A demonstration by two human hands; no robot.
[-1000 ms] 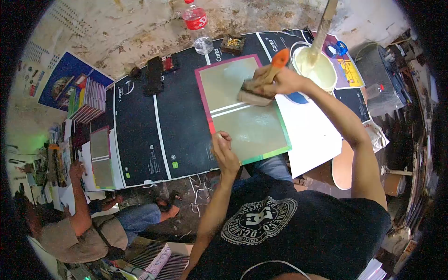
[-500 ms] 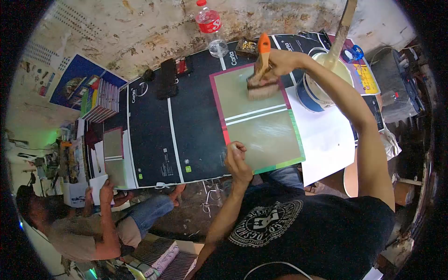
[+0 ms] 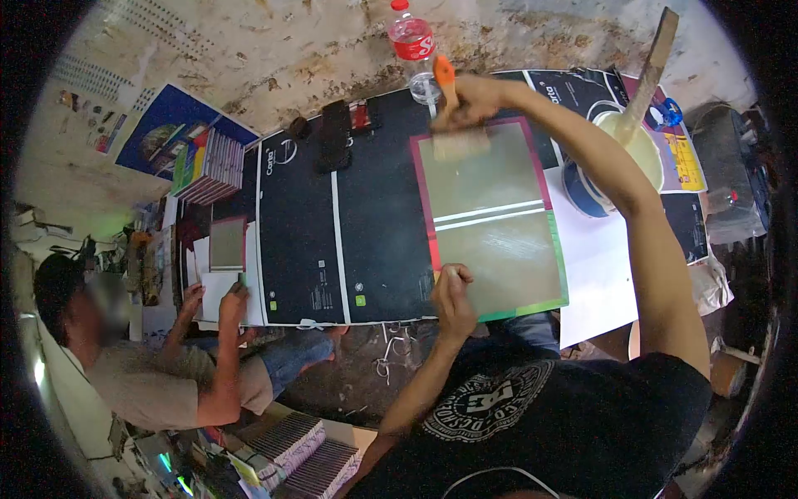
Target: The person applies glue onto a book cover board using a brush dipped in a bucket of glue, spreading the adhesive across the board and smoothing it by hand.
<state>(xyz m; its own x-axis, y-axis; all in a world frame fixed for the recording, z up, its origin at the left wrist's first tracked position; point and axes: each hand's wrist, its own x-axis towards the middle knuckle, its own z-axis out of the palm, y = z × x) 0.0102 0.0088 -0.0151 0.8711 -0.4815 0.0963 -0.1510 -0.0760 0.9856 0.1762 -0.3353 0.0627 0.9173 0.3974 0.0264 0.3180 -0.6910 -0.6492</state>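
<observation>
While the right hand (image 3: pixel 475 100) closes round the wide brush (image 3: pixel 460 145), that brush lies over the far-left corner of the taped panel (image 3: pixel 495 258).
From the head view, light, even strokes inside the tape border (image 3: pixel 560 262) should suit this panel, flat on the black table cover (image 3: pixel 299 224); the right arm (image 3: pixel 636 195) reaches forward, elbow bent, and the left hand (image 3: pixel 454 298) sits curled at the near-left edge, whether clamping it I cannot tell.

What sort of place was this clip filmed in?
Probably a small bookbinding or print-finishing workshop: there is a stack of books, a tub of pale paste or paint, and a wide brush in the right hand over a tape-edged panel.
</observation>
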